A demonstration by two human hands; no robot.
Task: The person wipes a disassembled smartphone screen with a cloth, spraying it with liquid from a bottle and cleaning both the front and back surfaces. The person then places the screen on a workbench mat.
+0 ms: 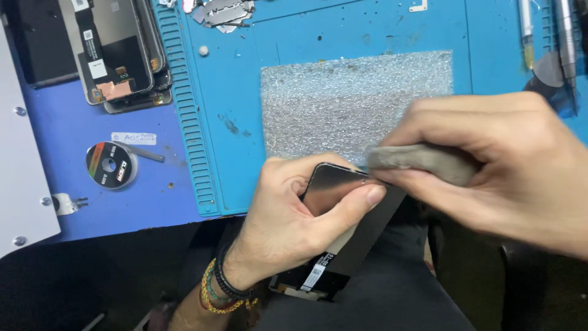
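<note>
here, left hand (288, 214) fingers clasped round a phone screen panel (343, 208), right hand (490, 159) fingers pinching a grey cloth (422, 162) against its top edge.

Bubble wrap (357, 104) lies on mat (294, 37); stacked screens (116, 52) left; tape roll (110, 164) before them.

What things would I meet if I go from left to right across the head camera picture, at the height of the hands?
Small reel of wire → ribbed edge of the blue mat → left hand → phone screen panel → grey cloth → right hand.
</note>
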